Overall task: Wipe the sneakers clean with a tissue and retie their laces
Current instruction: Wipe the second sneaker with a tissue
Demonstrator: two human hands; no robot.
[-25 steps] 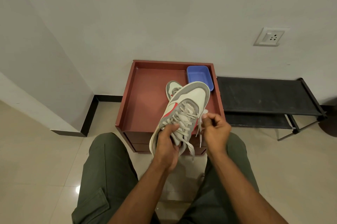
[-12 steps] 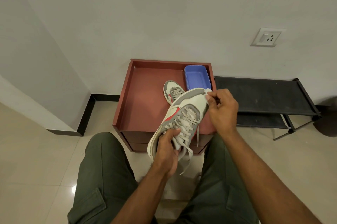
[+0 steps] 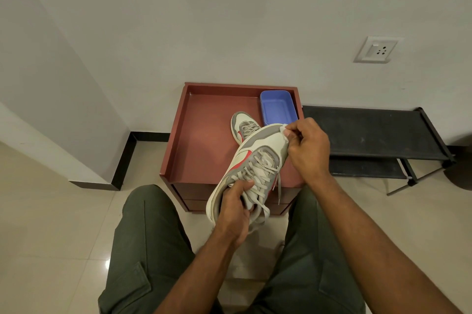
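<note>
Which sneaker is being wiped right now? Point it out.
The sneaker in the hands, gripped at its collar by the left hand while the right hand rubs a tissue on its toe. The other sneaker lies untouched on the red cabinet top.

You sit in a home corner: tiled floor (image 3: 51,224), wall socket (image 3: 377,50), low black shoe rack (image 3: 370,132), red-brown cabinet (image 3: 204,140).

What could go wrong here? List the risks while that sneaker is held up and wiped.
The left hand grips the raised sneaker over its loose laces; one dangling end could snag or get pulled out.

The tissue pinched in the right hand is a small wad at the toe; it may tear or miss dirt.
</note>
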